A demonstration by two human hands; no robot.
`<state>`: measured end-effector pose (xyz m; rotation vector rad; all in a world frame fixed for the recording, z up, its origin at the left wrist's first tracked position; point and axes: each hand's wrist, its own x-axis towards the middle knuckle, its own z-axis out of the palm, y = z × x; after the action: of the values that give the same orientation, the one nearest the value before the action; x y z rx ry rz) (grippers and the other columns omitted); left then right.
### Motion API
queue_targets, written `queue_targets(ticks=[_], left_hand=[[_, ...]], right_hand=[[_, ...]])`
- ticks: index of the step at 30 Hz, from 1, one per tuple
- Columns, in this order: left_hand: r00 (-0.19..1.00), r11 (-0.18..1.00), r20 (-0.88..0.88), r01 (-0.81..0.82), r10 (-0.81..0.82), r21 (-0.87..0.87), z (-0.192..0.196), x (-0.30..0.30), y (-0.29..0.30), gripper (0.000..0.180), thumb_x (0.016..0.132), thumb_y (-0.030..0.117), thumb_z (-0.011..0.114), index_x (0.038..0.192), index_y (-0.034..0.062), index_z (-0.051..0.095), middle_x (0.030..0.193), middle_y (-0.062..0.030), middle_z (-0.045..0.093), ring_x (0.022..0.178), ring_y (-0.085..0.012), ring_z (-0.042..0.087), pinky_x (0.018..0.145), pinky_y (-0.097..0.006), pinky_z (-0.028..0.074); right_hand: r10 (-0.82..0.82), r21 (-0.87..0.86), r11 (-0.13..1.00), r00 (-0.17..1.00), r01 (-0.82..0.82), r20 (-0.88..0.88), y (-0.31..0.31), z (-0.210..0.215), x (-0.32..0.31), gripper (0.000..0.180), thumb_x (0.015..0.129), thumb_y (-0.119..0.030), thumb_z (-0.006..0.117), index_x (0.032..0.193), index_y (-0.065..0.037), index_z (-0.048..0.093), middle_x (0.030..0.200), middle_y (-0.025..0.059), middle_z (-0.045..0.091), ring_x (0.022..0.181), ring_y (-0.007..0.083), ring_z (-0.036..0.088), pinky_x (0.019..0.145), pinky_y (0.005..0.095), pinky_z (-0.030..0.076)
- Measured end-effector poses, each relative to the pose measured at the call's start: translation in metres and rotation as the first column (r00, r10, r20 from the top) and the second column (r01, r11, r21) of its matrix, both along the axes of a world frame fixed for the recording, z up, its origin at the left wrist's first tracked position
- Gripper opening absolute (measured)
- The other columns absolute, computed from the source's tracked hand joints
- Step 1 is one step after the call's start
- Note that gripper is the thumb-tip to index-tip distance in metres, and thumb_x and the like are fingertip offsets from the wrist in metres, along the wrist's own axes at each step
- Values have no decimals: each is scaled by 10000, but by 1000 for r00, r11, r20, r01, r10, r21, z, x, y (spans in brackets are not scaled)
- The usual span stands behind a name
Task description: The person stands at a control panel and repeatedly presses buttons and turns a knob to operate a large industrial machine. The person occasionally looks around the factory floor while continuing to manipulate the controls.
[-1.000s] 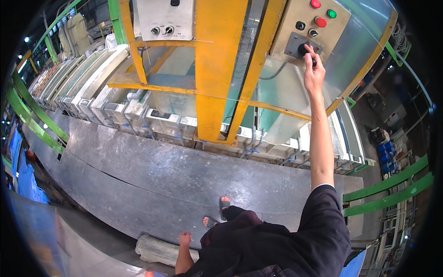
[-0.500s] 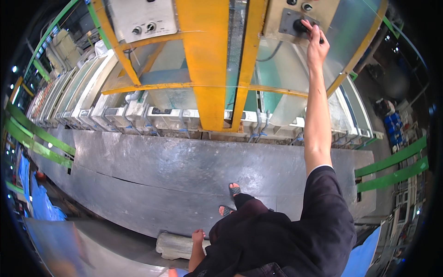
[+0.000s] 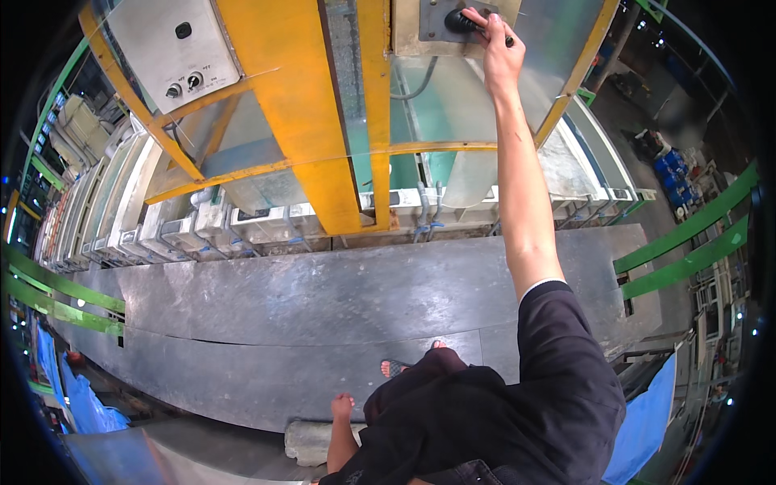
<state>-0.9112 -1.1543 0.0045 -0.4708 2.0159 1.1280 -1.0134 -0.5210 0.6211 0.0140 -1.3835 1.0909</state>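
Observation:
My right arm stretches far forward, with my right hand (image 3: 499,52) on a black control lever (image 3: 461,22). Its fingers are closed over the lever, which has a dark rubber base. The lever is set in a grey plate (image 3: 435,20) on a beige control box. Low beside my body hangs my left hand (image 3: 343,406), loosely curled, and nothing shows in it. Close to it on the floor lies a pale, rough cylinder (image 3: 305,444).
A yellow steel frame (image 3: 279,89) rises ahead, carrying a white switch box (image 3: 174,48) with knobs. Behind it runs a row of white-rimmed tanks (image 3: 121,186) with pipes. Green rails (image 3: 687,226) bound the dark metal walkway (image 3: 323,299); blue sheets (image 3: 651,428) hang at the edges.
The frame, boxes and lever have shifted left in the view as I turn and move. My feet have changed position. My right hand stays on the lever; my left hand still hangs low.

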Motion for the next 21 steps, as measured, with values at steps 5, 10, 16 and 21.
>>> queue_targets(ticks=[5,10,16,21], left_hand=[[996,996,-25,86,-85,22,8,5,46,262,797,162,522,974,-23,575,660,-75,599,566,-142,574,505,-257,456],[1000,985,6,1,-2,170,3,36,63,215,789,129,530,941,-14,583,646,-59,586,539,-135,549,489,-250,441],[998,986,7,68,-70,155,-16,55,56,209,785,133,543,927,-15,585,650,-66,596,537,-144,547,481,-266,437],[936,941,-108,326,-335,-91,-10,67,36,250,789,167,548,937,-30,590,684,-81,609,570,-158,573,499,-275,455]], right_hand=[[-58,2,998,998,58,-1,8,3,5,327,907,-229,450,728,35,521,945,117,635,905,131,556,781,243,434],[-400,242,895,915,375,60,-4,7,22,331,893,-226,484,749,61,566,880,76,659,820,87,555,763,224,422],[-560,465,739,828,488,19,-1,12,46,245,833,-153,532,1003,8,603,1016,209,590,1000,260,570,788,304,458],[-475,353,841,872,411,119,-7,13,58,236,845,-158,509,954,26,608,1038,217,583,987,241,572,801,296,444]])
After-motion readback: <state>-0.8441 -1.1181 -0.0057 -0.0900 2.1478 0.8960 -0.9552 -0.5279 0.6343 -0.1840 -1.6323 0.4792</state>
